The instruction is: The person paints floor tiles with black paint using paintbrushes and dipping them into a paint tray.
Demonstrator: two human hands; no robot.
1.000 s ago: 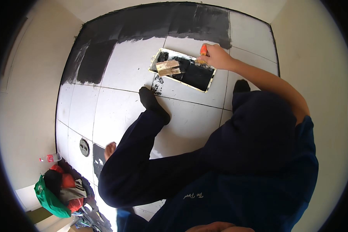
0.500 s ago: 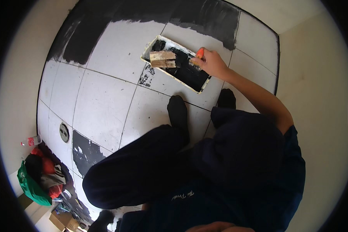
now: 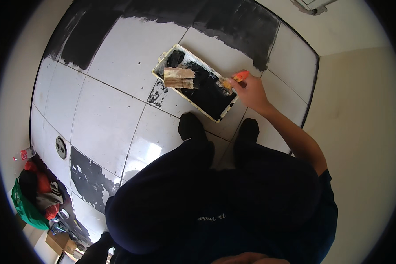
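Note:
In my right hand (image 3: 253, 93), closed round its orange handle, is a paintbrush (image 3: 226, 86) with a smeared, yellowish lower part. Its working end sits at the right side of a shallow cream tray (image 3: 197, 108), and I cannot make out its tip. Glossy black coating (image 3: 209, 92) covers much of the tray's inside. A pale wooden board (image 3: 179, 78), ragged at one end, lies across the tray's left part, overhanging the near rim. My left hand is out of view.
Black coating (image 3: 163, 11) covers the far band of the white tiled floor (image 3: 105, 103); another black patch (image 3: 90, 176) lies left. Nearby are a round drain (image 3: 61, 147), plastic bottle (image 3: 25, 153), green bag (image 3: 25, 204) and cardboard box (image 3: 59, 242). My dark-socked feet (image 3: 192, 126) stand before the tray.
My right hand has drawn the brush slightly back toward me and tilted its handle rightward. My view has shifted, and my right knee has swung aside, uncovering more of my right foot.

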